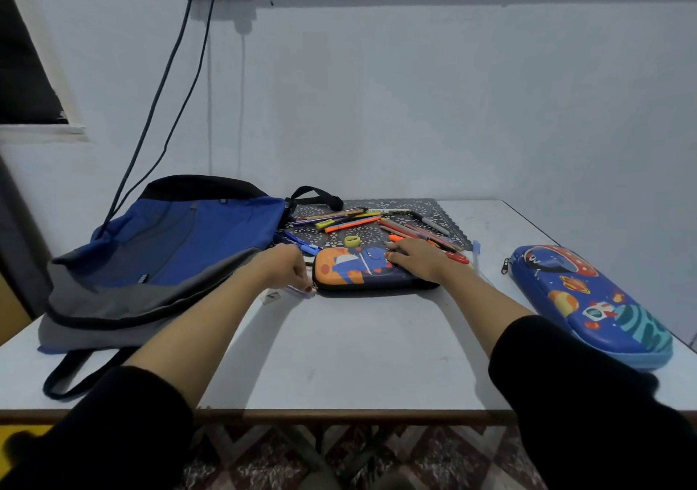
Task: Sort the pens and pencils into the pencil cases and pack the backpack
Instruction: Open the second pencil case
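White laminate table point(358, 357), smooth and faintly scuffed, with a brown strip along the near edge. Pale painted wall behind, two dark cables point(166, 86) hanging down it toward the left. Patterned tile floor below.

Open tabletop lies between my forearms. The right edge runs close past the space pencil case point(588, 301), a hard glossy blue oval shell, zipped, well apart from the rest. Backpack point(169, 248) lies slumped flat at the left, soft blue and grey fabric, one strap trailing toward the near edge.

Pens and pencils point(377, 221) lie loose on a dark lace-patterned mat point(377, 205) at the far side. Dinosaur pencil case point(362, 267) sits just in front of it, rounded and closed. My right hand point(418, 259) lies flat on its right end, fingers straight. My left hand point(283, 267) is curled at its left end; whether it pinches the zip I cannot tell.
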